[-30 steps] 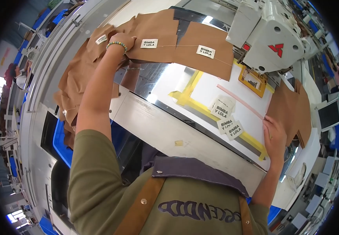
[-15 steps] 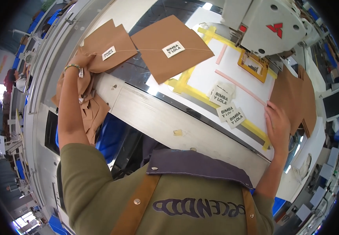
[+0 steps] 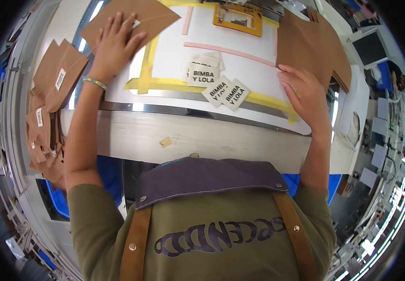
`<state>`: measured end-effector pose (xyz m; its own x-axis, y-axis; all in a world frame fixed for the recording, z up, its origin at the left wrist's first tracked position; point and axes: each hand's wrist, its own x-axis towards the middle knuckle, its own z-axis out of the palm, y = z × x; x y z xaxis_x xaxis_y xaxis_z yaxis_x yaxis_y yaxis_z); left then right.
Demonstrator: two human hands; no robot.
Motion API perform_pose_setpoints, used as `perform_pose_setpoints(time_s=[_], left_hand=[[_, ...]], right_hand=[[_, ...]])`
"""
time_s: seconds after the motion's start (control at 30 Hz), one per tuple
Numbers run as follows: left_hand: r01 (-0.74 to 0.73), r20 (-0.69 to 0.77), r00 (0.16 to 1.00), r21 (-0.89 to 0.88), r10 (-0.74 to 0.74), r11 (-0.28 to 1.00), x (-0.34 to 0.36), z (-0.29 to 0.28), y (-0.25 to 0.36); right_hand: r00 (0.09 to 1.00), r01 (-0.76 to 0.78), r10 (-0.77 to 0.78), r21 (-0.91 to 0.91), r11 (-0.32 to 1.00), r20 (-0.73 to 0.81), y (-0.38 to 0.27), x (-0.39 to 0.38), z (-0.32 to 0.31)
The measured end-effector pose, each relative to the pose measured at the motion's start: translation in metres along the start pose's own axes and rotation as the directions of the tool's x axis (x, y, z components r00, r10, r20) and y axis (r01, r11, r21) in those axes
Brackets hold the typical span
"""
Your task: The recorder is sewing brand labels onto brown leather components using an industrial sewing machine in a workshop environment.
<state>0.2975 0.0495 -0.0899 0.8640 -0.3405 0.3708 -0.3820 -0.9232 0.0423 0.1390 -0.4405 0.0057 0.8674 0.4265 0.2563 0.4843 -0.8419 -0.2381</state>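
Observation:
My left hand [image 3: 115,47] lies with spread fingers on a brown cut piece [image 3: 153,14] at the upper left. That piece carries a small white label, partly under my fingers. A thin thread runs from it toward another labelled brown piece [image 3: 57,70] further left. My right hand [image 3: 305,93] rests at the right side of the white template board [image 3: 169,63], its fingers stretched out with nothing in them. Its fingertips are beside a stack of brown pieces [image 3: 308,47]. On the board, between my hands, lies a small heap of square white labels [image 3: 204,75] with dark print.
A yellow frame [image 3: 237,19] of the sewing machine stands over the board's far side. Pink strips [image 3: 230,52] and yellow tape [image 3: 147,65] mark the board. More labelled brown pieces [image 3: 48,122] hang in a pile over the left edge. The pale table edge [image 3: 202,133] runs before me.
My left hand has let go of the hanging pieces at the left and moved right onto the labelled piece. The left-hand pieces have dropped down. The view has turned and shifted.

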Motion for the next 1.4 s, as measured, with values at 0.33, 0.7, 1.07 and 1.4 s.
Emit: perform_pose_setpoints(time_s=[0.33, 0.7, 1.07, 1.4], left_hand=[[-0.17, -0.082, 0.983, -0.076, 0.163, 0.983, 0.03, -0.008, -0.068], [-0.526, -0.137, 0.848, -0.346, 0.512, 0.777, 0.015, -0.058, 0.12], [-0.709, -0.2, 0.653, -0.501, 0.73, 0.496, 0.036, -0.061, 0.224], [-0.719, -0.298, 0.694, -0.281, 0.655, 0.635, 0.055, -0.04, 0.257]], right_hand=[[0.988, -0.094, 0.079, -0.115, 0.989, -0.132, 0.013, -0.011, -0.004], [0.993, -0.009, -0.039, -0.391, 0.92, -0.116, 0.042, 0.004, 0.022], [0.999, 0.027, -0.038, -0.472, 0.881, -0.015, 0.04, 0.003, 0.02], [0.916, 0.246, -0.32, -0.294, 0.924, -0.242, 0.014, 0.026, 0.034]])
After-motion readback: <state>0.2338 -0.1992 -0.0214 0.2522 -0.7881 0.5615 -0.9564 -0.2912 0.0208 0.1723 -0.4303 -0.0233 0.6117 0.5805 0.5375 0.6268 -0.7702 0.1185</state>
